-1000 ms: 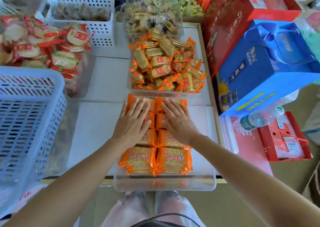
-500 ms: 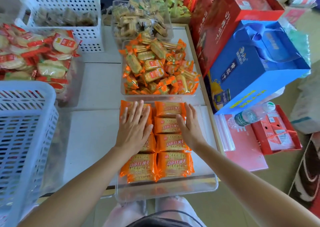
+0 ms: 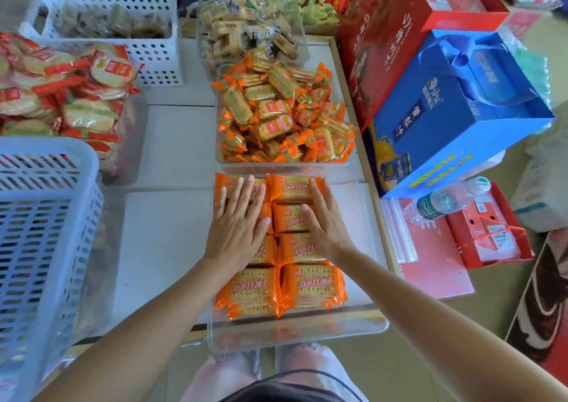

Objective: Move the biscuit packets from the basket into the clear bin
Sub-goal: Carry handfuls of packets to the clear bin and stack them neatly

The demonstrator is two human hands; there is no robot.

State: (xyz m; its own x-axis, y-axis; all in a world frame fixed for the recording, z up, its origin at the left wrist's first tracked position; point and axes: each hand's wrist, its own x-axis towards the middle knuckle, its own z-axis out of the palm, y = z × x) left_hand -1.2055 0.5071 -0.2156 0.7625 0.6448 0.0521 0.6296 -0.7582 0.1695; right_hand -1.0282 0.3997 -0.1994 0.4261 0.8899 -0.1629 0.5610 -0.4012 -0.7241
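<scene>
Orange biscuit packets (image 3: pixel 312 286) lie in two neat columns inside the clear bin (image 3: pixel 295 329) at the table's front edge. My left hand (image 3: pixel 238 223) rests flat, fingers spread, on the left column. My right hand (image 3: pixel 325 222) is set on edge against the right side of the right column, fingers straight. Neither hand holds a packet. A white slotted basket (image 3: pixel 46 241) stands at the left; its inside is not visible.
Behind the bin stands another clear bin of orange-wrapped biscuits (image 3: pixel 285 115), then one of pale snacks (image 3: pixel 249 29). Rice crackers (image 3: pixel 61 94) and a white perforated basket (image 3: pixel 113 17) are at the back left. Blue box (image 3: pixel 461 115), red boxes and a water bottle (image 3: pixel 442 202) lie to the right.
My right hand has slid from on top of the right column to its right side and turned on edge. My left hand stays flat on the left column. The camera view has shifted slightly.
</scene>
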